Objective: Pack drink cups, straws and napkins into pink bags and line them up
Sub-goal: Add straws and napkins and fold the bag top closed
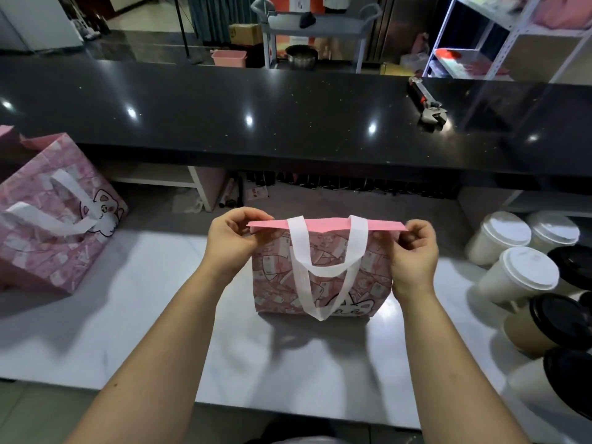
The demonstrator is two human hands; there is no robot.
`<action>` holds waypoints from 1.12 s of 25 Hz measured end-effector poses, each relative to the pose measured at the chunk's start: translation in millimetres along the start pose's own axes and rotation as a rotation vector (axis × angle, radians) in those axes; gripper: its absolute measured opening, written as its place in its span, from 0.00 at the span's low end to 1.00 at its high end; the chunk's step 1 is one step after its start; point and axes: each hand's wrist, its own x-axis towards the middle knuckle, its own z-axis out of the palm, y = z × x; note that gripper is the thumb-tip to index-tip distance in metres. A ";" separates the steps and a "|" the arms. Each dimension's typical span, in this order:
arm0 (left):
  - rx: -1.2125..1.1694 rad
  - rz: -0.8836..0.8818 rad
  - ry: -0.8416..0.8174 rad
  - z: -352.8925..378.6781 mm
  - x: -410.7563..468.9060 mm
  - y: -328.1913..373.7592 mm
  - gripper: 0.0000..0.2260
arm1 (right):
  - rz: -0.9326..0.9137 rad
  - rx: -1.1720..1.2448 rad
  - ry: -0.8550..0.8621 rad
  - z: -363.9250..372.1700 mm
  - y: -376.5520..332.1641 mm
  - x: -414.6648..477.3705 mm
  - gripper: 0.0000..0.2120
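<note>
A pink patterned bag (323, 283) with white handles stands upright on the white worktop (128, 315) in front of me. My left hand (235, 241) pinches the left end of its pink top rim, and my right hand (415, 251) pinches the right end. The rim is pressed nearly flat, so the bag's inside is hidden. A second pink bag (54, 219) of the same pattern stands at the left edge. Several lidded drink cups sit at the right: white ones (515, 274) and brown ones with black lids (551, 325).
A raised black counter (256, 116) runs across behind the worktop, with an adjustable wrench (426, 100) lying on its right part. Under it are shelves with dark bottles (352, 182). Metal racks and a cart stand in the background.
</note>
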 end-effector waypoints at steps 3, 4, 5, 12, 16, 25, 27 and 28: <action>-0.020 -0.007 -0.071 -14.6 -2.1 3.3 0.10 | -0.120 -0.136 -0.034 -6.8 -5.0 5.8 0.19; -0.032 0.006 -0.084 -17.4 -2.0 3.3 0.09 | -0.170 -0.203 -0.066 -9.1 -6.6 7.4 0.21; -0.035 0.026 -0.092 -18.5 -1.5 2.9 0.09 | -0.231 -0.276 -0.110 -11.2 -7.9 8.9 0.22; 0.306 0.199 -0.113 -25.0 0.1 4.7 0.13 | -0.702 -0.696 -0.399 -29.1 -16.9 19.8 0.13; 0.479 0.341 -0.191 -34.9 -3.5 9.6 0.08 | -0.660 -0.742 -0.440 -37.1 -33.3 14.9 0.09; 0.584 0.349 0.027 -6.1 2.4 -4.3 0.12 | -0.248 -0.889 -0.335 -14.5 -44.6 13.1 0.19; 0.599 0.323 0.061 -6.5 2.3 0.0 0.12 | -0.254 -0.907 -0.322 -13.4 -46.1 13.8 0.15; 0.610 0.300 0.054 -8.7 1.8 4.4 0.12 | -0.248 -0.901 -0.330 -14.0 -48.0 13.8 0.14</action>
